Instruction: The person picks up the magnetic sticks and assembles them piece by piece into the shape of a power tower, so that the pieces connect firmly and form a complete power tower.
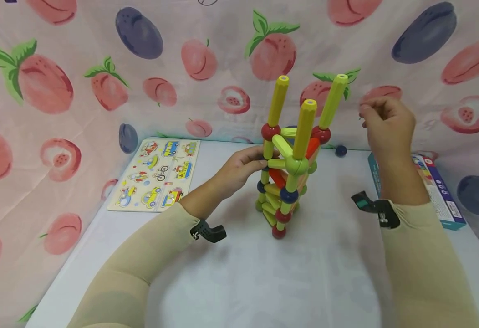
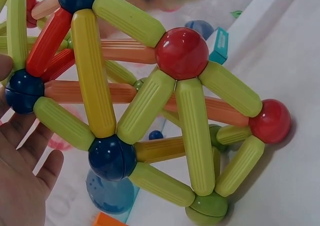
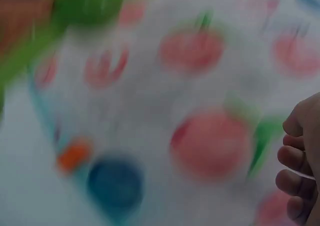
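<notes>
A tall tower of magnetic sticks and balls point(image 1: 290, 196) stands on the white table, built of green, yellow, red and orange sticks joined by red, blue and green balls. Three sticks point up from its top, including a front yellow stick point(image 1: 305, 130). My left hand point(image 1: 241, 168) pinches the tower's left side; in the left wrist view its fingers are at a blue ball point(image 2: 25, 91). Raised to the right of the tower, apart from it, is my right hand point(image 1: 389, 125). Its fingers are loosely bent, with nothing visible between them.
A picture board with vehicles point(image 1: 153, 175) lies at the back left. On the right is a box point(image 1: 438, 191), partly behind the right forearm. One loose blue ball point(image 1: 341, 151) sits near the back edge, before a fruit-print cloth point(image 1: 223, 36).
</notes>
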`<state>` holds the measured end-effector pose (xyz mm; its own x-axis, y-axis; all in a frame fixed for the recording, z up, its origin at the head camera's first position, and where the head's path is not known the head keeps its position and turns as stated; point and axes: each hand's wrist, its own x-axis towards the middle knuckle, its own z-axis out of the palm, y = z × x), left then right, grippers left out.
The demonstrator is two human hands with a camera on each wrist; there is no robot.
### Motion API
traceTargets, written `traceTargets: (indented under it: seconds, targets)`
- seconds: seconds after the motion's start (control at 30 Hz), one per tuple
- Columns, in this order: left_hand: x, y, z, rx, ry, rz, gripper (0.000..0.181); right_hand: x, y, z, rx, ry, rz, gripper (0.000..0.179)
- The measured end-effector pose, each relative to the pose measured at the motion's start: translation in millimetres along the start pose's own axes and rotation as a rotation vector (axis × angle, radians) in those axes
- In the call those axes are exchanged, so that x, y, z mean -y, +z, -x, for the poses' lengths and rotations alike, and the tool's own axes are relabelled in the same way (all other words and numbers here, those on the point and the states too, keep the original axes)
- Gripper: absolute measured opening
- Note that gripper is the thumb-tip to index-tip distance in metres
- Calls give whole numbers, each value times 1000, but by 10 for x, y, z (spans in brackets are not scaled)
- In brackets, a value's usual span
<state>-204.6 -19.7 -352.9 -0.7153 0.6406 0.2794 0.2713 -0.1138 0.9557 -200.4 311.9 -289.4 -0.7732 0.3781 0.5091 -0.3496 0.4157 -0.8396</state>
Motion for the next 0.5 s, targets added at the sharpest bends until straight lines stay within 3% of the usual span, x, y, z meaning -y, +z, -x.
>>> traceTargets:
  seconds: [0.07,0.13,0.17,0.23,0.33,0.5]
  targets:
    - [1,-1,4,-3,-5,-1,42,-427,20,-143,140,163,371,37]
    - [4,-4,10,-5,-8,1,42,-839,39,-210,322,196,662,49]
    - [6,-5,11,-5,-7,3,42,-1013,50,-222,411,196,750,54]
    - [8,-4,6,-3,-2,9,42,-1298,71,-228,542,213,830,59]
    - [14,-2,-15,-7,5,14,42,-1582,110,-180,652,201,891,62]
    - [8,-20,-65,-44,7,-15,47,-1757,176,-69,671,123,940,48]
